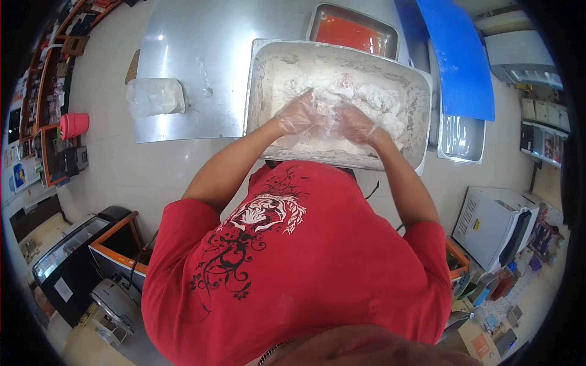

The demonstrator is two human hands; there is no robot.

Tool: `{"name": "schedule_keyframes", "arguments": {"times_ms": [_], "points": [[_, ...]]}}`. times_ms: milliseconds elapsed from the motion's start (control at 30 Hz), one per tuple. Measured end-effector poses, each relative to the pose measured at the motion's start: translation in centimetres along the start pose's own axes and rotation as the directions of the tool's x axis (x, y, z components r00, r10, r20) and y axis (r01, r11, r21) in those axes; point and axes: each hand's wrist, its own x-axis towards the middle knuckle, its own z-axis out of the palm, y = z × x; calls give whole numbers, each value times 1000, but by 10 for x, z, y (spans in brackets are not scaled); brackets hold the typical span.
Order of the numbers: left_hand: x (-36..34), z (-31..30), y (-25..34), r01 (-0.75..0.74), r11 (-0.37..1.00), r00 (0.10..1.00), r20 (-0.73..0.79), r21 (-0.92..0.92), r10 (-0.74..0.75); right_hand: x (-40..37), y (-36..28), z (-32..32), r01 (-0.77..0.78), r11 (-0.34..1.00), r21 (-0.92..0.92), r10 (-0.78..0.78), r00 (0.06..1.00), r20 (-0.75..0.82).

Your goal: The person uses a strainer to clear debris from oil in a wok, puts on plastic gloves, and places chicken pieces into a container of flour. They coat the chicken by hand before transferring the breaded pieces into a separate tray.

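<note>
A deep metal pan (255,82) holds white flour (281,79) and several lumpy flour-coated pieces (375,97), one with a pinkish patch. Both my hands wear clear plastic gloves and are inside the pan. My left hand (298,114) is over the flour left of the middle, its fingers bent inward. Facing it, my right hand (357,124) curls its fingers towards the left one. Whitish, floury material shows between the two hands. The gloves and flour hide what the fingers hold, if anything.
Behind the pan sits a metal tray of orange-red liquid (354,35). A translucent plastic container (155,97) stands on the steel table (195,55) at left. To the right are a blue panel (458,61) and another metal tray (462,137).
</note>
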Motion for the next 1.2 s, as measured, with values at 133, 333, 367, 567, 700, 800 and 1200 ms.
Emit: {"name": "schedule_keyframes", "arguments": {"times_ms": [133, 333, 367, 567, 700, 800, 1200], "points": [[86, -8, -144, -43, 933, 997, -72, -358, 18, 1, -12, -7, -198, 977, -78, 186, 973, -139], [64, -24, -19, -36, 614, 995, 84, 789, -50, 4, -20, -8, -180, 952, -247, 196, 980, 43], [71, -25, -32, -45, 643, 996, 84, 765, -31, -1, -16, -10, -150, 973, -178, 159, 987, 34], [32, -50, 10, -25, 970, 995, -83, 241, 46, -30, -44, -47, -329, 921, 210, 361, 922, -139], [31, -19, -22, -127, 991, 960, -249, 29, 130, -21, -29, -29, -90, 988, -123, -7, 779, -627], [21, 20, -16, 77, 962, 966, -218, -263, -137, -3, -26, 5, -75, 972, -223, -95, 741, -665], [31, -32, 23, 348, 870, 937, -101, 351, -334, 33, -34, 1, -290, 931, -224, 149, 858, -491]]}}
